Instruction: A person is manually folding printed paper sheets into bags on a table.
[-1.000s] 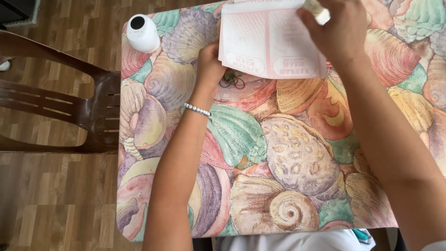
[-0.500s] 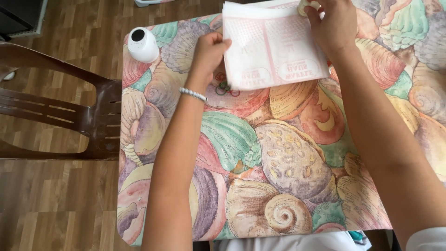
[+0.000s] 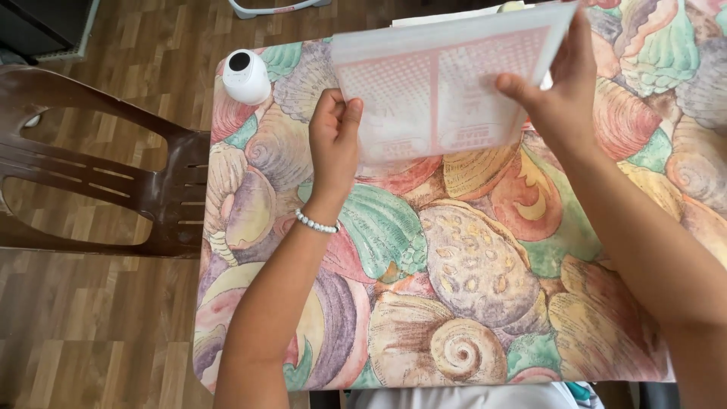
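Two hands hold a white packet (image 3: 447, 91) printed with pink panels.

The left hand (image 3: 333, 144) pinches the lower left edge of a white sheet (image 3: 447, 91) printed with pink panels, a beaded bracelet (image 3: 316, 223) on its wrist; the right hand (image 3: 564, 98) grips the sheet's right side, fingers (image 3: 519, 87) curled over the front; the sheet is lifted off the table (image 3: 469, 273), which wears a cloth of painted seashells; a small white bottle (image 3: 245, 76) stands at the table's far left corner; a brown chair (image 3: 113, 182) sits just beside the table on the wooden floor (image 3: 91, 333).
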